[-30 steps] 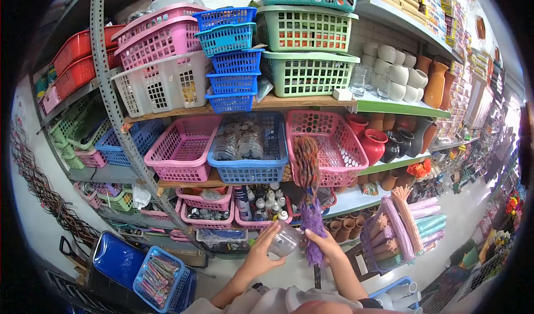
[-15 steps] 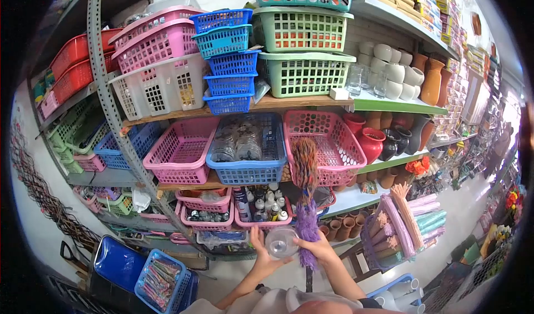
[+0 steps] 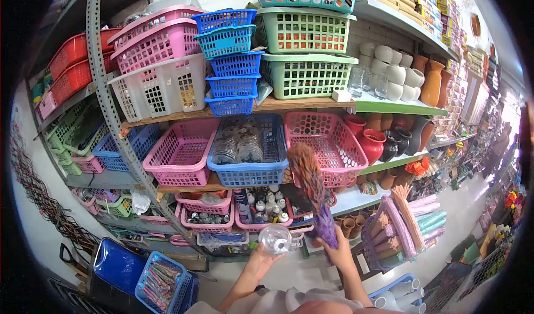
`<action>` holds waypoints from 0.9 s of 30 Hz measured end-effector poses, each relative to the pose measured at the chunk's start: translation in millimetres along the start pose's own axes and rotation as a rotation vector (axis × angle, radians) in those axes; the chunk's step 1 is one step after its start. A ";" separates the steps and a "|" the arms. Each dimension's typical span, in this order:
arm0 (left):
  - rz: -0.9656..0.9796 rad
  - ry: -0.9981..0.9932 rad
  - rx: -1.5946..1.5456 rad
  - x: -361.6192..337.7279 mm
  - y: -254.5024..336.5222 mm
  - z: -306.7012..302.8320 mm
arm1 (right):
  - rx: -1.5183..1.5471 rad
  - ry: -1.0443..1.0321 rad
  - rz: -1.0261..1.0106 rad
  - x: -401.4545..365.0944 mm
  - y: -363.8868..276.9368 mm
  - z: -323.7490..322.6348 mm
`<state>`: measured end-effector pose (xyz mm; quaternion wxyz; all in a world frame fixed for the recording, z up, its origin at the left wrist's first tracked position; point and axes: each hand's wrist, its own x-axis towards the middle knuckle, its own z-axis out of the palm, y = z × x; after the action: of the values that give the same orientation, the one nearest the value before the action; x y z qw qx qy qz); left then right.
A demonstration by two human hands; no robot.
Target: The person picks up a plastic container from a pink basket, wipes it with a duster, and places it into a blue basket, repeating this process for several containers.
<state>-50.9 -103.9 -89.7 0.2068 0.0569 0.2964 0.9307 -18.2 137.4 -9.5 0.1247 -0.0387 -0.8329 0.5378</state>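
Near the lower middle, my left hand (image 3: 260, 263) is closed on a clear round container (image 3: 275, 239), whose see-through side faces up. To its right, my right hand (image 3: 337, 253) is wrapped round the purple lower part of a feather duster (image 3: 317, 194). The duster leans up and to the left, its brown and orange top in front of the pink basket (image 3: 332, 141) on the middle shelf. The container and the duster are apart. Beside that basket, a blue basket (image 3: 248, 172) holds stacks of clear round items.
A metal shelf post (image 3: 103, 86) stands at the left. Ahead, a wooden shelf (image 3: 267, 105) bears stacked baskets. Red and black vases (image 3: 371, 145) stand at the right, above a purple basket of rolled bundles (image 3: 409, 225). A blue tray (image 3: 181, 283) is at the lower left.
My right hand has moved right and away from the container, now gripping the duster, whose top has tilted left. My left hand and the container have shifted slightly.
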 end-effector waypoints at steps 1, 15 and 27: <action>0.003 0.000 0.001 0.2 3.4 -1.5 | 0.010 -0.052 -0.083 -7.0 -2.1 -3.2; 0.190 -0.039 0.018 20.0 14.7 -22.2 | -0.385 -0.402 -0.363 -38.4 26.6 1.9; 0.168 0.129 -0.049 18.4 9.2 -12.0 | -0.531 -0.174 -0.091 -30.5 4.0 -5.9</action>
<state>-73.6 -109.4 -94.5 0.1099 0.0166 0.2804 0.9534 12.5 138.2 -15.9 0.0624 0.0137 -0.9531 0.2958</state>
